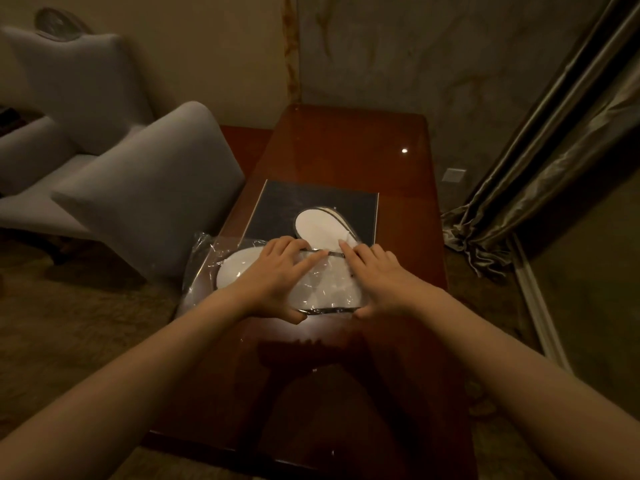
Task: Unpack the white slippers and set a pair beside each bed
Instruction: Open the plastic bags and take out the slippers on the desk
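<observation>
Slippers [328, 289], wrapped; left hand [275, 275], right hand [381, 280] grip, hide sides.

A glossy reddish-brown table [346, 150] runs from 6 o'clock to 12 o'clock, with a small bright glint [404, 151] on its top at 1 o'clock. A dark rectangular mat [311, 197] lies flat near the centre. A grey armchair [145, 188] stands just beside the table at 9 o'clock, and a blurred round object [59, 24] shows behind its back at 11 o'clock. Heavy curtains [554, 150] hang at 3 o'clock, bunched on the carpet [86, 323]. A pale wall plate [454, 174] sits low at 2 o'clock.
</observation>
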### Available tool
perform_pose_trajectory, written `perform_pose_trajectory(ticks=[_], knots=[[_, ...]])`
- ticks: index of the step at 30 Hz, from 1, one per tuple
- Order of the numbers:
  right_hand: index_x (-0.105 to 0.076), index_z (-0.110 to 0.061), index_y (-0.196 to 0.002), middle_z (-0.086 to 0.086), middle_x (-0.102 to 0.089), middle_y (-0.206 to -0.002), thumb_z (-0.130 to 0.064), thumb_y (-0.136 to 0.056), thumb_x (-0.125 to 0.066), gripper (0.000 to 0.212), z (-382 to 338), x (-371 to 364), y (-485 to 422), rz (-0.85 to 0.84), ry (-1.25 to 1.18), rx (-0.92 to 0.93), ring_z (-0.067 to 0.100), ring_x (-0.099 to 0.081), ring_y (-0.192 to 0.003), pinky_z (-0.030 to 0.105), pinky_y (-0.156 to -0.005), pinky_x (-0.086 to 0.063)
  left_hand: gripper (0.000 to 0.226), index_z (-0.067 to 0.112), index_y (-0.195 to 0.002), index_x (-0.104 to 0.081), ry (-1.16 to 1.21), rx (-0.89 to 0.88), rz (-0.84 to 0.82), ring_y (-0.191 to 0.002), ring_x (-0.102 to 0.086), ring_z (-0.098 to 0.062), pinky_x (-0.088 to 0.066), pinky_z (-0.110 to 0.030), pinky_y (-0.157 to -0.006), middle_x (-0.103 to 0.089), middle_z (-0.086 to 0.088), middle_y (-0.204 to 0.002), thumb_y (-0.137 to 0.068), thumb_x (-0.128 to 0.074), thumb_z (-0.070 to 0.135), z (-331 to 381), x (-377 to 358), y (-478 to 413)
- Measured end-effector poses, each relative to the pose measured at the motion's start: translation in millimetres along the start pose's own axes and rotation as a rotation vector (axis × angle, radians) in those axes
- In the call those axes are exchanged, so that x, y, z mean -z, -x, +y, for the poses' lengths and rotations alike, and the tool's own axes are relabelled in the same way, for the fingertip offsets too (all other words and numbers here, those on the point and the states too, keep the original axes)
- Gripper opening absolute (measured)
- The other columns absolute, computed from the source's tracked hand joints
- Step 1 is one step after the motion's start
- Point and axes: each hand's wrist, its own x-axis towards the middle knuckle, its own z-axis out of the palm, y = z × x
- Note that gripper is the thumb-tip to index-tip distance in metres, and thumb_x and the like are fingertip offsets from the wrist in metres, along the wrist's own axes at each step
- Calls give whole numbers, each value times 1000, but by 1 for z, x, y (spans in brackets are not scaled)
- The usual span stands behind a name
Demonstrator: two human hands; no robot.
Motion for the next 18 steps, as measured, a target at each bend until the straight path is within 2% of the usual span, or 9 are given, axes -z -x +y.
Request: perform_pose_trajectory(ticks=[7,14,18], knots=[[12,-21,-147,9,-30,-137,-62,-60,-68,126,7,-19,1,84,60,-7,26,-31,-118,40,-100,-32,108,25,-150,-21,28,-8,15,-131,-28,-30,-24,-40,-112,-32,-11,-144,-59,-64,63,4,-14,-10],[12,-27,-147,3,-27,-138,-61,-62,-64,119,24,-14,17,69,-79,-60,21,-24,-118,39,-103,-27,116,33,-151,1,95,-1,-112,-143,-6,-26,-20,-43,-116,-8,-3,-157,-62,-67,64,-15,-24,-12],[6,-28,-148,3,-25,-142,-61,-64,-64,114,34,-13,31,23,-74,-99,22,-24,-123,40,-106,-26,118,33,-151,3,123,19,-127,-143,-6,-25,-21,-46,-116,-6,-3,-158,-62,-68,64,-25,-38,-7]])
